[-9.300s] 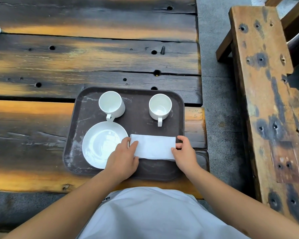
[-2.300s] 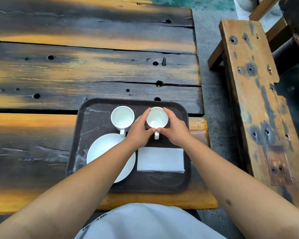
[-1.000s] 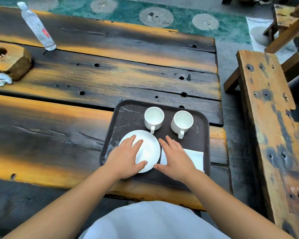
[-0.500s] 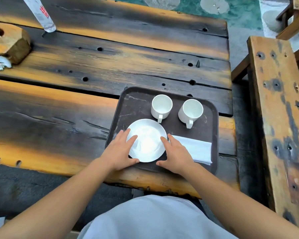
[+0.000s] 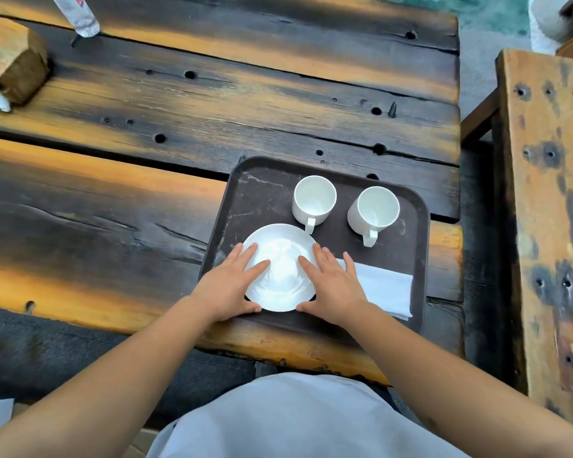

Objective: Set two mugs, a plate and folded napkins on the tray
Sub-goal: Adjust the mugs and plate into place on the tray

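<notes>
table (image 5: 212,104): dark plank top, tray sits at near right corner
tray (image 5: 265,196): dark, holds plate, two mugs, napkin
plate (image 5: 280,269): white, near-left of tray, nothing on it
napkin (image 5: 384,289): folded, right of plate, left end hidden under right hand
mugs: left mug (image 5: 314,200), right mug (image 5: 373,209), upright, both hold nothing, handles toward person
left hand (image 5: 227,289): fingers straight, flat on plate's left rim
right hand (image 5: 331,285): fingers spread, flat on plate's right rim
bottle (image 5: 78,14): cut off at top edge

White plate (image 5: 280,269) on dark tray (image 5: 265,196), left hand (image 5: 227,285), right hand (image 5: 331,285) flanking it
</notes>
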Available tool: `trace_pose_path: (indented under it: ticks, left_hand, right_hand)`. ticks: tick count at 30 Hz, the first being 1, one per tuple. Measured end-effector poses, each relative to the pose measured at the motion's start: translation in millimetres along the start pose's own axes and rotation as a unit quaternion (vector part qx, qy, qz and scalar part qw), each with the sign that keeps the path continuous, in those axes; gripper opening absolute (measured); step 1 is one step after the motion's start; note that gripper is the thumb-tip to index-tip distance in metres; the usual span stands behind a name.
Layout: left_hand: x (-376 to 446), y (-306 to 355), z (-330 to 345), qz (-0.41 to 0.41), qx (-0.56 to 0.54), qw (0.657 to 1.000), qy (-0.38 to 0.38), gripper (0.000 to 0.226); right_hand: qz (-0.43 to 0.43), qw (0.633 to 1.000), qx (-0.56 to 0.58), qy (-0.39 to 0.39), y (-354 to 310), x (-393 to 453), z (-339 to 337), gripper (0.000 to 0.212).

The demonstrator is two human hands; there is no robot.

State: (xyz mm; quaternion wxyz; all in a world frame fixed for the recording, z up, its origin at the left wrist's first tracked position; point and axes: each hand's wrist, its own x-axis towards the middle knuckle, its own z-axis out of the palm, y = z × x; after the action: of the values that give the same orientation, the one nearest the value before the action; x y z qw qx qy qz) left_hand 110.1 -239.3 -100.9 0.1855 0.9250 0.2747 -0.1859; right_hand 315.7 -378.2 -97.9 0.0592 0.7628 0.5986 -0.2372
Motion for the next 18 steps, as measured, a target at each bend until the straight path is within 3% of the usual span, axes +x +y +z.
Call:
trace_pose_path:
  ticks: [4, 18]
  left_hand:
    - [2, 0, 0, 0.004, 0.03, 0.999, -0.015, 0.084]
    - [5, 14, -3, 0.042, 0.047, 0.998, -0.028, 0.083]
  right_hand:
    - [-0.023, 1.0, -0.011, -0.005, 1, 2, -2, 0.091]
    - [0.014, 0.999, -0.026, -0.013, 6, -17, 3, 0.086]
